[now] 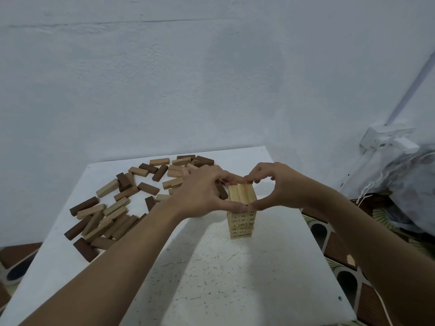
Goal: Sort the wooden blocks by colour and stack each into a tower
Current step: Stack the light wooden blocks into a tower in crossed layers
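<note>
Left hand (200,191), right hand (280,187) pinch tower (242,223) top.

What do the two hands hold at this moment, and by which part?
The left hand and right hand pinch the top layer of the light tower: thumbs on its near end, fingertips on its far end.

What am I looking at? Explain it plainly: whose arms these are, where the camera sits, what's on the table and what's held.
No machine here: a person works with bare hands. The single picture comes from a camera worn on their head, looking down. On the white table stands a pale tower of wooden blocks. The left hand and right hand pinch its top layer from both sides between fingers and thumbs. To the left lie loose blocks, tan and dark brown, unsorted.
</note>
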{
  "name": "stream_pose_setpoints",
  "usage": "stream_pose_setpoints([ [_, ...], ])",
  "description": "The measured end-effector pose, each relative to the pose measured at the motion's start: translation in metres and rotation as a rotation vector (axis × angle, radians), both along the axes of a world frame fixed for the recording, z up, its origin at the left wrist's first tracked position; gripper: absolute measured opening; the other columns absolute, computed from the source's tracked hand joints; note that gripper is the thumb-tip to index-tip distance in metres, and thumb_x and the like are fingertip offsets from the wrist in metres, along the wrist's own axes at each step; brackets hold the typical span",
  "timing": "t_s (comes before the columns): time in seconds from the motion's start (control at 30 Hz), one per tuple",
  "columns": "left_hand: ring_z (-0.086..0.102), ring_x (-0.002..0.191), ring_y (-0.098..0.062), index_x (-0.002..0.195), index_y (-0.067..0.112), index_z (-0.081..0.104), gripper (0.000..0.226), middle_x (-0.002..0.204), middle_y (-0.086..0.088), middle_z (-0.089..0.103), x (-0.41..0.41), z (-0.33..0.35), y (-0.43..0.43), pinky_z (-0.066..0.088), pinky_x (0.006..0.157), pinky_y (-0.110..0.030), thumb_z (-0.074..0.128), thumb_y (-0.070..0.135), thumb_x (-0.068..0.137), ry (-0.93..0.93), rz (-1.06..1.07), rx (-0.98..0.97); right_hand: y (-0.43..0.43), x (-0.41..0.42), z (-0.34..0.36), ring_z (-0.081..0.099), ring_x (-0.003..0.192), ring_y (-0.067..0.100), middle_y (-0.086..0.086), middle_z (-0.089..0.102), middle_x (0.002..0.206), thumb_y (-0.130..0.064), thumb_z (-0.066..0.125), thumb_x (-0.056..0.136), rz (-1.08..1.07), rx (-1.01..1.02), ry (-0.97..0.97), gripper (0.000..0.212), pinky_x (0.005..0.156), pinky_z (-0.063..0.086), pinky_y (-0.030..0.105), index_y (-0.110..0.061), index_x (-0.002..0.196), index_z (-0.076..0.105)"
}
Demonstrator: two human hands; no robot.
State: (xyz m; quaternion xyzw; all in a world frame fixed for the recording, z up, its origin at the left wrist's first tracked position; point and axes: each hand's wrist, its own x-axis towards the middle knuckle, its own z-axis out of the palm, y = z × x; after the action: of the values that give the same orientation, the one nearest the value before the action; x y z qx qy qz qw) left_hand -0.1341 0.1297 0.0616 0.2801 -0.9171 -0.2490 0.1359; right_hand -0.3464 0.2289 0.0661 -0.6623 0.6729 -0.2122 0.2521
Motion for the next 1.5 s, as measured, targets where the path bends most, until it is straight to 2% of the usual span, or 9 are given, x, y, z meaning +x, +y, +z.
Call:
stream_pose_setpoints([
  [0.1,0.046,0.108,0.009,0.114,0.057,0.065,0.062,0.107,0.022,0.061,0.003,0.002,0.001,0.027,0.105,-0.05,0.074,0.081,0.058,0.008,0.005,0.041,0.003,-0.003,-0.001,0.05,0.11,-0.003,-0.021,0.057,0.116,-0.042,0.091,0.066,-0.001,-0.003,-0.018,0.066,0.087,0.042,0.016,-0.039,0.126,0.064],
  [0.33,0.05,0.12,0.006,0.121,0.066,0.055,0.065,0.123,0.032,0.059,0.017,-0.017,0.003,0.041,0.107,-0.051,0.081,0.074,0.062,0.109,-0.042,0.153,0.014,-0.007,-0.017,0.051,0.111,-0.002,-0.023,0.056,0.119,-0.048,0.088,0.064,-0.031,-0.034,-0.088,0.074,0.082,0.042,0.013,-0.039,0.131,0.059],
  [0.5,0.049,0.126,-0.004,0.132,0.051,0.055,0.076,0.129,0.024,0.059,0.016,-0.044,0.006,0.042,0.106,-0.054,0.073,0.083,0.066,0.159,0.04,0.187,0.018,-0.003,-0.026,0.055,0.109,-0.001,-0.022,0.062,0.116,-0.053,0.083,0.06,-0.058,-0.081,-0.216,0.061,0.089,0.05,0.032,-0.052,0.116,0.06],
  [0.7,0.051,0.118,0.002,0.129,0.044,0.058,0.061,0.122,0.025,0.061,0.015,-0.052,0.019,0.041,0.092,-0.025,0.078,0.061,0.074,0.301,0.068,0.307,0.028,0.001,-0.042,0.058,0.118,0.01,-0.013,0.068,0.115,-0.049,0.085,0.072,-0.12,-0.121,-0.506,0.055,0.101,0.05,0.047,-0.037,0.123,0.067],
  [0.8,0.054,0.12,0.002,0.127,0.04,0.061,0.054,0.121,0.024,0.064,0.016,-0.056,0.021,0.041,0.097,-0.024,0.079,0.052,0.078,0.32,0.051,0.395,0.032,0.003,-0.052,0.057,0.123,0.014,-0.004,0.067,0.121,-0.044,0.083,0.072,-0.135,-0.116,-0.619,0.057,0.104,0.049,0.051,-0.029,0.124,0.064],
  [0.93,0.053,0.126,-0.002,0.128,0.042,0.058,0.053,0.125,0.019,0.064,0.017,-0.061,0.019,0.041,0.103,-0.025,0.078,0.053,0.08,0.304,0.036,0.401,0.032,0.005,-0.058,0.053,0.13,0.015,-0.006,0.063,0.131,-0.047,0.083,0.071,-0.134,-0.109,-0.618,0.063,0.104,0.047,0.057,-0.03,0.128,0.06],
  [1.1,0.055,0.121,0.001,0.126,0.04,0.058,0.053,0.121,0.023,0.063,0.014,-0.057,0.019,0.04,0.09,-0.005,0.079,0.05,0.078,0.309,0.019,0.392,0.029,0.006,-0.058,0.052,0.13,0.009,-0.015,0.062,0.132,-0.047,0.081,0.075,-0.126,-0.089,-0.56,0.056,0.105,0.046,0.054,-0.035,0.126,0.061],
  [1.3,0.052,0.126,-0.002,0.127,0.048,0.056,0.057,0.127,0.026,0.06,0.012,-0.058,0.013,0.046,0.105,-0.037,0.078,0.063,0.077,0.272,0.002,0.367,0.027,0.007,-0.058,0.053,0.128,0.006,-0.018,0.062,0.13,-0.049,0.081,0.074,-0.128,-0.084,-0.54,0.059,0.105,0.047,0.052,-0.039,0.128,0.059],
  [1.5,0.048,0.122,0.006,0.125,0.057,0.054,0.058,0.127,0.032,0.056,0.009,-0.054,0.01,0.042,0.095,-0.031,0.069,0.077,0.072,0.245,-0.002,0.352,0.027,0.009,-0.056,0.054,0.127,0.007,-0.017,0.063,0.128,-0.055,0.081,0.072,-0.133,-0.101,-0.547,0.058,0.104,0.048,0.053,-0.039,0.124,0.062],
])
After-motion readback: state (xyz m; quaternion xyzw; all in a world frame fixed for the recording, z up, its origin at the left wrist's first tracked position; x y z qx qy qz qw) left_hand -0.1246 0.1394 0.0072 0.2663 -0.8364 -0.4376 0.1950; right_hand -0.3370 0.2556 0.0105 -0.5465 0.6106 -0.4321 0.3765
